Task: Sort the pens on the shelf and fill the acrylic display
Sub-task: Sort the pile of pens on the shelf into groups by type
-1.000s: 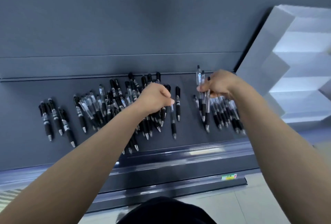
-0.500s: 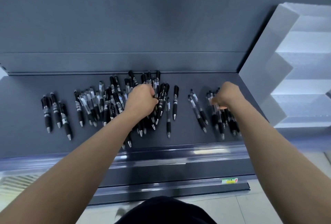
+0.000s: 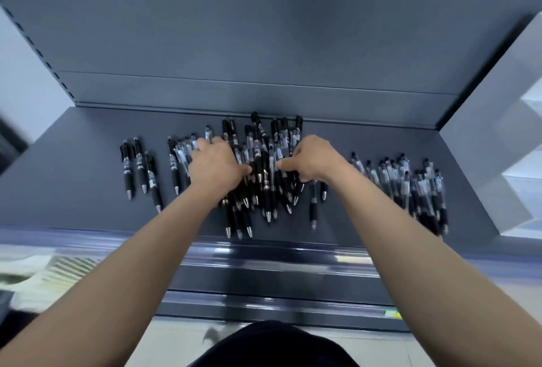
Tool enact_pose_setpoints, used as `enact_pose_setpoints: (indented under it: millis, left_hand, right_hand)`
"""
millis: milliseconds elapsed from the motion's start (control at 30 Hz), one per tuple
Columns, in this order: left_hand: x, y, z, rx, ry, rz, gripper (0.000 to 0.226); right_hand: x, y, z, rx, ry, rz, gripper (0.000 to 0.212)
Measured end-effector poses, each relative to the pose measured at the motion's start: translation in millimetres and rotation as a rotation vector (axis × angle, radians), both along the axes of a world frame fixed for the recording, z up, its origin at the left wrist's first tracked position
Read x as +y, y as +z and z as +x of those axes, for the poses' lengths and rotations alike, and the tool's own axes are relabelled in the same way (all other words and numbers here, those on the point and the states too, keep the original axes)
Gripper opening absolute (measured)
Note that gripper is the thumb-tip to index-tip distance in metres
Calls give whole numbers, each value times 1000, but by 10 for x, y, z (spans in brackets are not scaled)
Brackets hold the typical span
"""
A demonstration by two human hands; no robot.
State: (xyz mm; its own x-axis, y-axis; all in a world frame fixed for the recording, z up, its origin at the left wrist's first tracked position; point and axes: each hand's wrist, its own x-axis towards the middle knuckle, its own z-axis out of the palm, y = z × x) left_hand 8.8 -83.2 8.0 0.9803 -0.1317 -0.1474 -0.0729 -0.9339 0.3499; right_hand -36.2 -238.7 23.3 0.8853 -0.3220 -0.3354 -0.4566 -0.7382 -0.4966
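Both hands dig into the middle heap of pens on a dark grey metal shelf [image 3: 88, 190].

The left hand [image 3: 215, 167] and right hand [image 3: 313, 161] sit close together on the heap of black and clear plastic click pens [image 3: 261, 179], fingers curled down among the barrels and thumbs pointing toward each other; which pens each one grips is hidden. Three black pens [image 3: 137, 167] lie apart at the far left, a small row of clear pens [image 3: 177, 161] lies just beside the left hand, and a blurred right-hand cluster of pens [image 3: 410, 187] lies near the pale stepped display stand [image 3: 492, 138] at the shelf's right end.
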Motion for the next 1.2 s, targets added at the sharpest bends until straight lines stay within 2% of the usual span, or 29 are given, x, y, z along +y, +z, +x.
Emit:
enact_pose_setpoints:
  millis: [100,233,400,567,767,867,1200]
  left_hand:
    - [73,-22,13,71,-7,25,78]
    - [103,-54,61,105,-20,-49,69]
    - [112,-89,151,192,-38,-169,34]
    - [117,-53,194,311,3,-287,35]
    - [161,-37,254,373,36,-391,34]
    - [195,-73,291,353,53,-411,37]
    - [231,-100,354,272,29,-581,27]
  right_hand:
    - [141,-32,63,3,-6,-30,48]
    - [299,-24,105,19,14,-82,42]
    - [396,-6,164,14,17,-60,35]
    - [415,2,208,60,-11,24,39]
    - [426,-25,245,88,-49,124,29]
    - [416,-19,246,73,-64,178,29]
    - [262,-21,303,1,-89,286,39]
